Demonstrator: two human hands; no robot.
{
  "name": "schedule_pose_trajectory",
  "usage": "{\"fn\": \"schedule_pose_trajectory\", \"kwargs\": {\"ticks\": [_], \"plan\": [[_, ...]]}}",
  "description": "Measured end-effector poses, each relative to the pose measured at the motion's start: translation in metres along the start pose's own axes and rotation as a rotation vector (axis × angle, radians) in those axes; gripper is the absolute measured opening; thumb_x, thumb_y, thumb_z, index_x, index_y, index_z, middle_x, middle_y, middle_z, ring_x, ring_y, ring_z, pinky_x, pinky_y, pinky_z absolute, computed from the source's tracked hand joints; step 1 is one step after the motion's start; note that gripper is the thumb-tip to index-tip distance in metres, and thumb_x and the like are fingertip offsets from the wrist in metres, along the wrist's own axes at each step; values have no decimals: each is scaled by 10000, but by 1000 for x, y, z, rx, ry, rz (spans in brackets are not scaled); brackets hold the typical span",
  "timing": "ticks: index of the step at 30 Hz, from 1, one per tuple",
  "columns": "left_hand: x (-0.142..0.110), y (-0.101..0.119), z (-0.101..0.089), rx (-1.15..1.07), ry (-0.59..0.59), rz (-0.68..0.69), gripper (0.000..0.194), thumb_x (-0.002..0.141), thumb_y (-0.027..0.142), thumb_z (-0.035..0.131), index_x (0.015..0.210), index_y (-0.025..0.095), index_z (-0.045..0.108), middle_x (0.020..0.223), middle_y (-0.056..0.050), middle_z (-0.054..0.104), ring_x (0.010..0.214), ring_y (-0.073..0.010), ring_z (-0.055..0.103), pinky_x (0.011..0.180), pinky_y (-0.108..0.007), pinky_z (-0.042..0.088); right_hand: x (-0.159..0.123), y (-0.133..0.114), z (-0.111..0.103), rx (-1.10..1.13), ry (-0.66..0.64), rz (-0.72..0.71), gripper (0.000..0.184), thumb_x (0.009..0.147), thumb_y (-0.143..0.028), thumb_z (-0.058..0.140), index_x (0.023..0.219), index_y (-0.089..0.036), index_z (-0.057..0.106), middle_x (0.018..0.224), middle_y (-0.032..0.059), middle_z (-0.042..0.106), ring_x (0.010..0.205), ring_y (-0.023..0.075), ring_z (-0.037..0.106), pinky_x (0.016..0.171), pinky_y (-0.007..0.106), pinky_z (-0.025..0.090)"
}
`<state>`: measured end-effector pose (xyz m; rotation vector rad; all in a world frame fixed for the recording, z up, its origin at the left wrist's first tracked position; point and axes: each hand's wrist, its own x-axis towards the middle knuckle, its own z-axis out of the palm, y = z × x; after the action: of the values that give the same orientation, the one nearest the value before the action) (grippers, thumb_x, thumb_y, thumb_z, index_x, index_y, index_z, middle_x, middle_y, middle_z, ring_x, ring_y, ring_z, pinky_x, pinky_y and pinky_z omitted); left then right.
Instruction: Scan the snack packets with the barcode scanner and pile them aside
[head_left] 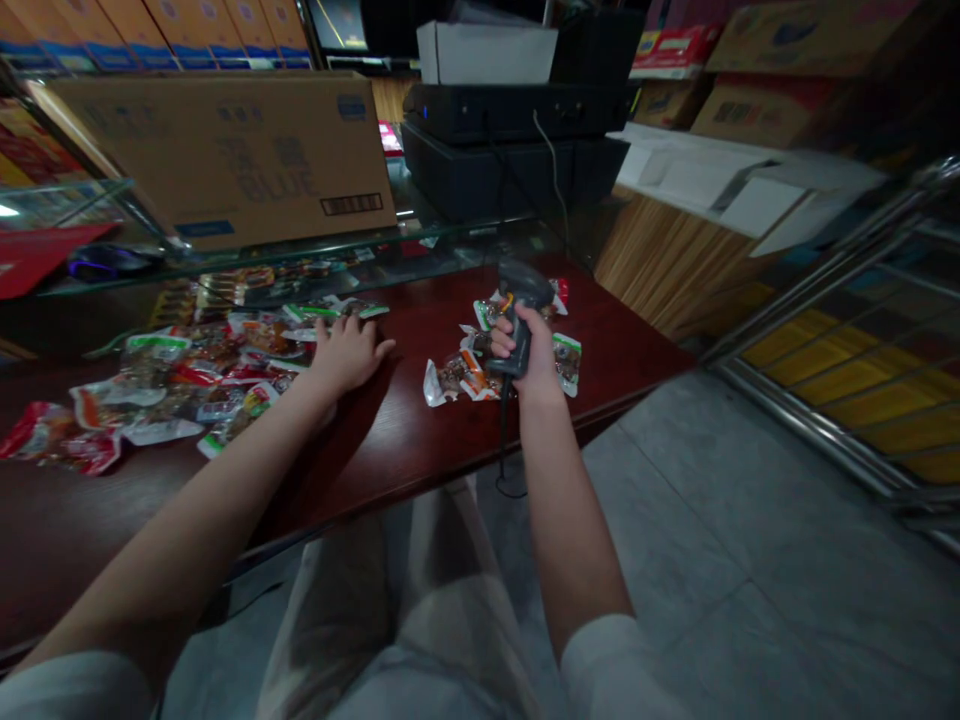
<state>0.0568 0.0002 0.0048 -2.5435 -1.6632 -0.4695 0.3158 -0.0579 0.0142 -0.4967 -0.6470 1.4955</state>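
Observation:
My right hand (534,350) is wrapped round the grip of a dark barcode scanner (517,290), whose cable hangs down over the table's front edge. Under and around the scanner lie several small snack packets (454,378), some with orange or green bands. My left hand (349,355) has its fingers spread, at the right edge of a larger heap of packets (214,365) with red, green and orange printing. Its fingertips are by a green-edged packet (337,308); whether they touch it I cannot tell.
A dark red wooden table (405,440) carries the packets. Behind it, a glass counter (450,240) holds a large cardboard box (225,160), a computer mouse (112,262) and black stacked machines (517,160). At right stand a metal rack (840,350) and a wood-grain cabinet (667,260).

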Motion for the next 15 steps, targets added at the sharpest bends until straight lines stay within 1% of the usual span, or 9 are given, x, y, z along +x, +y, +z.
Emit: {"fn": "schedule_pose_trajectory", "kwargs": {"ticks": [3,4,5,6,8,10,11,13,15], "plan": [[23,28,-6,-15,99,-39,420,849,431,497,1085,103,607,1262,-239,539,1304,-452,347,1056,-655,138,0,-3,-3,10,47,-35,172,857,-374,531,917,-225,469,592,-78,366,412,46,287,365,178,281],[33,41,-7,-39,148,-43,389,841,403,516,1061,96,605,1262,-242,532,1323,-461,307,1058,-657,118,0,-3,-3,6,54,-33,169,864,-377,516,924,-225,472,596,-75,364,417,50,289,371,181,288],[44,54,-6,-77,163,-29,371,829,390,538,1037,90,603,1249,-241,533,1334,-467,278,1061,-655,103,0,-3,-4,-1,57,-31,173,869,-384,505,931,-225,475,599,-73,362,421,53,290,375,184,294],[55,67,-3,-131,149,-1,367,817,392,560,1020,89,598,1226,-232,541,1335,-465,272,1065,-647,104,0,-3,-4,-10,60,-31,183,873,-395,497,938,-225,478,603,-71,360,424,55,289,379,186,297],[80,91,10,-300,51,24,370,774,395,626,989,96,582,1145,-201,573,1311,-455,317,1059,-637,137,1,-2,-6,-35,67,-28,208,876,-420,490,952,-226,480,612,-68,358,430,60,290,385,190,296],[104,111,29,-461,-131,-22,385,707,361,709,946,95,566,1068,-193,592,1262,-454,394,1035,-621,214,3,-1,-8,-58,71,-23,229,877,-439,486,969,-229,479,617,-67,357,436,63,297,391,195,295],[113,118,39,-517,-197,-60,396,658,318,751,927,101,558,1061,-194,593,1250,-454,414,1025,-601,253,4,0,-10,-63,67,-23,238,877,-445,484,980,-230,478,617,-66,356,438,64,302,393,197,294],[128,127,57,-573,-209,-119,414,555,211,803,867,118,547,1091,-193,588,1261,-451,408,1032,-577,266,6,1,-13,-54,41,-27,256,876,-455,486,1004,-234,473,614,-67,355,434,62,307,392,195,292],[137,127,70,-651,-185,-154,361,519,150,799,759,126,530,1064,-181,602,1263,-428,416,1045,-551,263,6,1,-14,-29,11,-32,274,873,-466,493,1021,-237,469,612,-70,359,427,57,305,386,190,288]]}}
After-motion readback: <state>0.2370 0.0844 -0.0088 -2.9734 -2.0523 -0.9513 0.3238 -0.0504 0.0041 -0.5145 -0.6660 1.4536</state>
